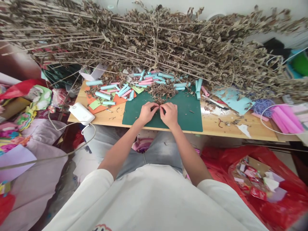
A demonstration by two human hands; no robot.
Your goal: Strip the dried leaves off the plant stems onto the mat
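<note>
My left hand [147,113] and my right hand [169,115] meet over the green cutting mat [187,120], thumbs and forefingers pinched together. Between the fingertips is a tiny brown bit that looks like dried leaf; its exact shape is too small to see. Just beyond my fingers lies a heap of crumbled dried leaves [162,91] on the mat. Behind and beside the heap are several rolled paper tubes [104,95], pale blue and pink, some lying on the mat's far edge.
Dried leafy stalks [168,41] pile across the table's back. A white power bank [81,113] with a cable lies left, near orange paper [96,107]. Blue paper [234,99], purple yarn [263,107] and a pink roll [287,118] are right. A red bag [221,160] of scraps stands below.
</note>
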